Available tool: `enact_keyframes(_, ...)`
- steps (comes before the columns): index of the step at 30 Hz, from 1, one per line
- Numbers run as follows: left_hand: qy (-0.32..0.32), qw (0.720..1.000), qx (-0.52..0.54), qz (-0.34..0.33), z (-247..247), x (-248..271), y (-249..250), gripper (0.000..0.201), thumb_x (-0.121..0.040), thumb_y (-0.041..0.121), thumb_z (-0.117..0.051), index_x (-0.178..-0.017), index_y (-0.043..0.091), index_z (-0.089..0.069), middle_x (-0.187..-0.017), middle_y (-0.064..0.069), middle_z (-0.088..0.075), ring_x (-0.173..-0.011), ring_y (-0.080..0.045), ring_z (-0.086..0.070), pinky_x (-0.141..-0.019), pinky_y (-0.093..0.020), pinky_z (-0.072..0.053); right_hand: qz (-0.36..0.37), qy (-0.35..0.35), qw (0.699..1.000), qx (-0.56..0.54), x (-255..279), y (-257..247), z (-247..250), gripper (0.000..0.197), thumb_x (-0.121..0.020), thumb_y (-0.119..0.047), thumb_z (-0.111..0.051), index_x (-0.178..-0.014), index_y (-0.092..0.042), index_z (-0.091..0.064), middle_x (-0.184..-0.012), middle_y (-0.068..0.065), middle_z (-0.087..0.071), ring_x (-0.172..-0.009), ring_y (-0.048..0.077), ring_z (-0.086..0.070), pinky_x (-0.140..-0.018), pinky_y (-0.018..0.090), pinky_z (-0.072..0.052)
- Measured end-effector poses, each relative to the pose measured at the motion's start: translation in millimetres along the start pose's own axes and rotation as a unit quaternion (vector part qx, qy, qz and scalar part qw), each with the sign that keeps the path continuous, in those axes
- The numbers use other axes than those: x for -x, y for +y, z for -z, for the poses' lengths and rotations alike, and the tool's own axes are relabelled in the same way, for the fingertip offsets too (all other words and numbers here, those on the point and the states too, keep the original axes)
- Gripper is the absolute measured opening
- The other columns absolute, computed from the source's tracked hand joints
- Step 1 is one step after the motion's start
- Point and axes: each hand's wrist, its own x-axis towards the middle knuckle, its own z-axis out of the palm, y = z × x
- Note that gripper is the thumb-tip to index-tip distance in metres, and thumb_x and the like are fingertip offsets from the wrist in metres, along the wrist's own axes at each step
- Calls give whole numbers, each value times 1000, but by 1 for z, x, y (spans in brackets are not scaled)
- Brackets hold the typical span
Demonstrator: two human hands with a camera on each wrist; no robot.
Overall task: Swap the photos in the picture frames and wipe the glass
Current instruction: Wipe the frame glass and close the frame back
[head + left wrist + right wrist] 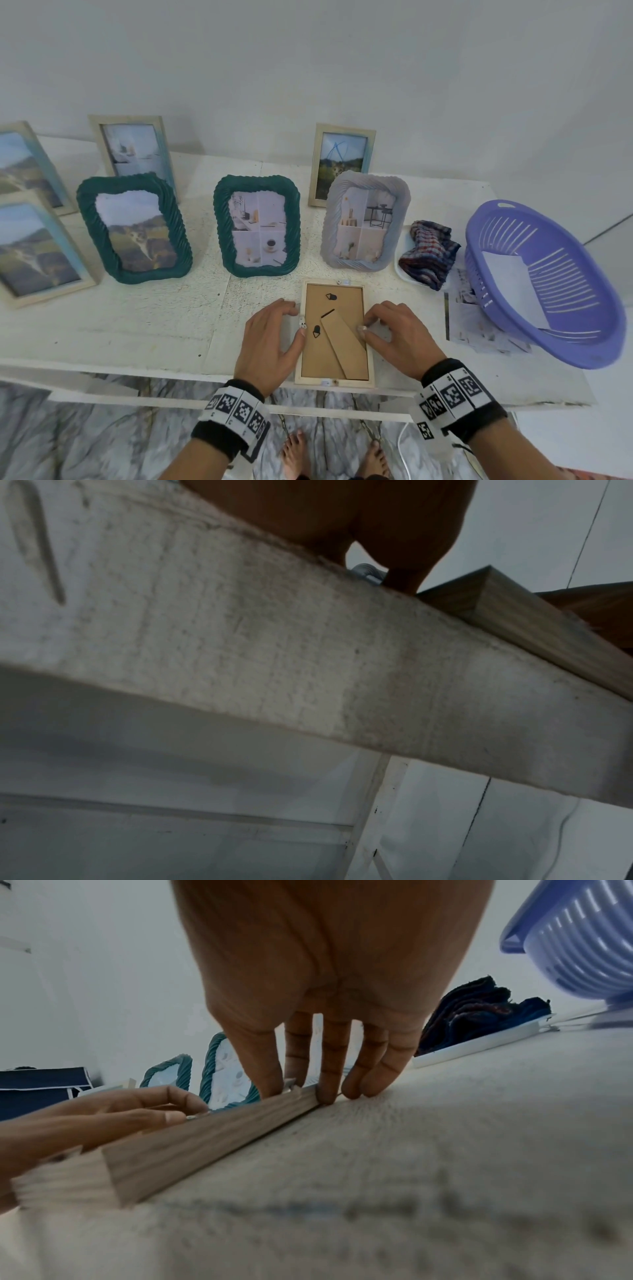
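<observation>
A light wooden picture frame (pixel 334 334) lies face down near the table's front edge. Its brown backing board and folded stand face up, with two black turn clips on the board. My left hand (pixel 296 317) sits at the frame's left rail, fingers curled; in the right wrist view its thumb and forefinger (pixel 192 1112) pinch at that rail's top edge. My right hand (pixel 368 323) rests on the right rail; its straight fingers (pixel 329 1091) stand against the rail's outer side, and the thumb is on the inner side. The left wrist view shows only the frame's corner (pixel 534 631) and the table edge.
Two green frames (pixel 133 228) (pixel 257 224), a grey frame (pixel 364 221) and several wooden frames (pixel 342 164) stand behind. A checked cloth (pixel 430 253) lies on a white tray at the right. A purple basket (pixel 544 281) holding paper sits over loose photos (pixel 479 322).
</observation>
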Motion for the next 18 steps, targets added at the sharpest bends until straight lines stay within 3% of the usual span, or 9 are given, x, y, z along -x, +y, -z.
enact_keyframes(5, -7, 999, -37, -23, 2, 0, 1, 23, -93, 39, -48, -112, 37, -62, -127, 17, -54, -124, -6, -46, -103, -31, -30, 0, 8, 1000, -5, 1, 0, -1, 9, -89, -31, -67, -91, -25, -61, -88, -19, -52, -82, 7, -44, -72, 12, -31)
enact_keyframes(9, -10, 998, -44, -35, 1, 0, 1, 22, -95, 37, -46, -108, 44, -62, -127, 18, -53, -126, -8, -46, -102, -35, -31, -6, 6, 1000, -1, 1, -1, -1, 9, -89, -31, -66, -92, -24, -61, -89, -18, -53, -82, 9, -44, -72, 11, -31)
enact_keyframes(12, -13, 999, -43, -31, 1, -1, 2, 23, -95, 38, -45, -108, 45, -62, -127, 19, -53, -127, -8, -45, -102, -36, -30, -11, -8, 1000, 5, -1, -4, 2, 13, -88, -35, -66, -95, -25, -61, -91, -15, -54, -84, 11, -46, -72, 18, -33)
enact_keyframes(18, -12, 998, -44, -31, 2, -1, 1, 23, -95, 38, -44, -107, 45, -62, -126, 18, -53, -126, -8, -46, -101, -36, -30, -27, 16, 998, 62, -23, -17, 7, 51, -88, -36, -61, -135, -21, -49, -124, -1, -49, -107, 19, -45, -90, 30, -43)
